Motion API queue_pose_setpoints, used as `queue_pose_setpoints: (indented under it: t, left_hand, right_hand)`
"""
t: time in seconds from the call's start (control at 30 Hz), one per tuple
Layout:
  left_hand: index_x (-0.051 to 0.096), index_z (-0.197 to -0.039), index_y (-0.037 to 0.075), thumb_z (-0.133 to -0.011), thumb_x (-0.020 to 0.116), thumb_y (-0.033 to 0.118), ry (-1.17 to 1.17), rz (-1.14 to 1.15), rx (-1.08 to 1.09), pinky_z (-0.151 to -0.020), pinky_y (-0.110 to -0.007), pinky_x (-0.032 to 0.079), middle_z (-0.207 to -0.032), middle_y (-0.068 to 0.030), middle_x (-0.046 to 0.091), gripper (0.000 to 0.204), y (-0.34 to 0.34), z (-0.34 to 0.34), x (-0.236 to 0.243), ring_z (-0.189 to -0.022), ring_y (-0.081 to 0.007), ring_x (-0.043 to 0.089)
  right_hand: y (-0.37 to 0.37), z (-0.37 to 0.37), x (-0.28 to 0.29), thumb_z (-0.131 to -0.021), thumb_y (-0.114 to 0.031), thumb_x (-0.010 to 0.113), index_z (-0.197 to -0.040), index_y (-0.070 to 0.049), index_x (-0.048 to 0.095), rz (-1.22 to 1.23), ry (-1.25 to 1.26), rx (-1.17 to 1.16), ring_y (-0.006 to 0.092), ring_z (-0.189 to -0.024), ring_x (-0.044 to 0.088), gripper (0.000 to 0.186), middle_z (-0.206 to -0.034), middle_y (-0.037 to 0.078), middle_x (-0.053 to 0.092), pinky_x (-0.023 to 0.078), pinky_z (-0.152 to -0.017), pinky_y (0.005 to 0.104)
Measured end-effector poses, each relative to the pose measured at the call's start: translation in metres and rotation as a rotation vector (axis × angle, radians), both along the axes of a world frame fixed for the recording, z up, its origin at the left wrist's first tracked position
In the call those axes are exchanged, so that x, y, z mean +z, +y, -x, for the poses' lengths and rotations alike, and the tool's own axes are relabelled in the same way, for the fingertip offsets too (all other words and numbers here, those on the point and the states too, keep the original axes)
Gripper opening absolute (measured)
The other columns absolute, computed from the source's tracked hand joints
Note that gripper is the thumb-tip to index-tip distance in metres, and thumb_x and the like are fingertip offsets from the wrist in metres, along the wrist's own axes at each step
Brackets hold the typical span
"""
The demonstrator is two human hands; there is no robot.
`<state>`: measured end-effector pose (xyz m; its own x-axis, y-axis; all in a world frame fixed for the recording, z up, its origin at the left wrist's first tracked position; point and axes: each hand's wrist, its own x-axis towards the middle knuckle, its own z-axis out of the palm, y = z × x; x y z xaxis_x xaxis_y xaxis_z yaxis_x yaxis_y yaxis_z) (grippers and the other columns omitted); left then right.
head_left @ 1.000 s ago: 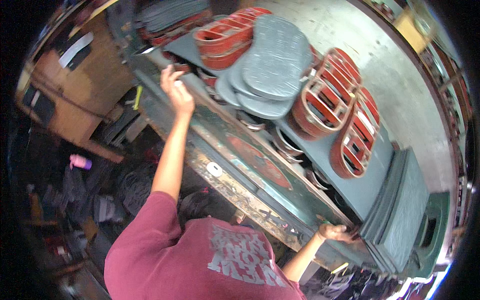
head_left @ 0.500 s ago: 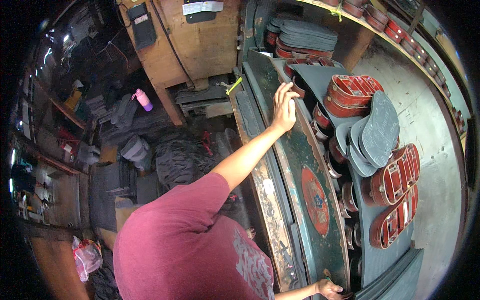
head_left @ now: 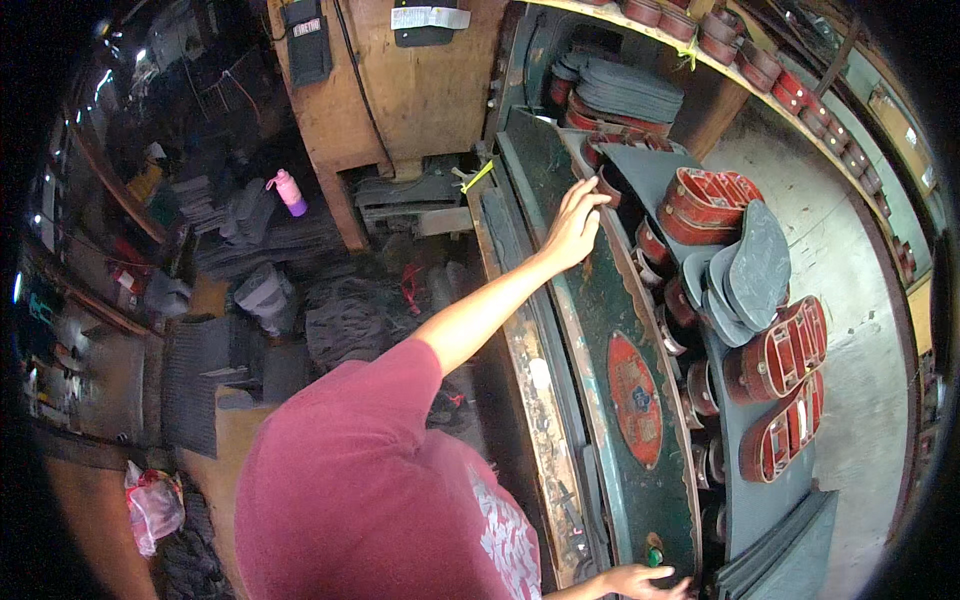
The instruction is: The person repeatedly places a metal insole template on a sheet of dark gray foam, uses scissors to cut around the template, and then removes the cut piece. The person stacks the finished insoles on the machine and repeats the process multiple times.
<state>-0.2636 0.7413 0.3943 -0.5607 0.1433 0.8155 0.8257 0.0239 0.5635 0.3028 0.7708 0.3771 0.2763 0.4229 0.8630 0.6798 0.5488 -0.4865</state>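
One bottle [head_left: 290, 195]: pink and purple, far from both hands.
Left hand [head_left: 574, 230]: fingers extended, nothing grasped, at the beam's far end.
Beam [head_left: 598, 300]: green, scuffed, red oval plate [head_left: 633, 400]; runs between the hands.
Right hand [head_left: 640, 581]: near end, just below a green button [head_left: 655, 555]; fingers loosely spread, no object seen in grasp; cannot tell what they touch.
Sheet [head_left: 742, 510]: grey, right of beam; bears red frames [head_left: 693, 214], fanned soles [head_left: 757, 268].
Slabs [head_left: 790, 550]: grey stack, lower right.
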Motion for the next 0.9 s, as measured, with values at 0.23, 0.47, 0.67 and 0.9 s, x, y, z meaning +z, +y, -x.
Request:
queue_pose_setpoints:
  t: [0.23, 0.47, 0.67, 0.9]
  left_hand:
    - [0.049, -0.124, -0.001, -0.102, 0.050, 0.008, -0.559, 0.174, -0.215, -0.102, -0.044, 0.047, -0.120, -0.0206, 0.058, 0.024, -0.084, -0.183, -0.129, -0.115, -0.0341, 0.060]
    - [0.062, -0.121, 0.012, -0.089, 0.063, 0.020, 0.075, 0.712, -0.491, -0.117, -0.049, 0.027, -0.130, -0.0067, 0.059, 0.032, -0.131, -0.246, -0.215, -0.135, -0.0243, 0.048]
    - [0.063, -0.126, 0.015, -0.090, 0.062, 0.022, 0.118, 0.716, -0.503, -0.115, -0.049, 0.027, -0.130, -0.0037, 0.061, 0.037, -0.129, -0.241, -0.211, -0.133, -0.0240, 0.050]
    - [0.068, -0.115, 0.011, -0.088, 0.063, 0.019, 0.066, 0.684, -0.457, -0.112, -0.052, 0.032, -0.118, -0.0069, 0.065, 0.029, -0.127, -0.246, -0.192, -0.126, -0.0271, 0.054]
  right_hand:
    - [-0.119, 0.028, -0.110, -0.090, -0.019, 0.074, -0.127, 0.004, 0.059, 0.931, -0.263, 0.708, 0.0403, -0.125, 0.052, 0.046, -0.127, 0.024, 0.059, 0.031, -0.115, 0.0535]
    - [-0.104, 0.027, -0.154, -0.084, -0.043, 0.077, -0.140, -0.004, 0.055, 0.937, -0.746, 0.520, 0.0406, -0.132, 0.046, 0.072, -0.133, 0.022, 0.057, 0.024, -0.116, 0.0588]
    - [-0.109, 0.044, -0.168, -0.089, -0.056, 0.068, -0.133, -0.006, 0.062, 0.835, -0.727, 0.310, 0.0360, -0.120, 0.054, 0.066, -0.119, 0.017, 0.061, 0.030, -0.111, 0.0551]
    - [-0.106, 0.050, -0.160, -0.076, -0.039, 0.085, -0.130, -0.005, 0.063, 0.844, -0.764, 0.251, 0.0372, -0.116, 0.056, 0.066, -0.113, 0.018, 0.062, 0.032, -0.112, 0.0552]
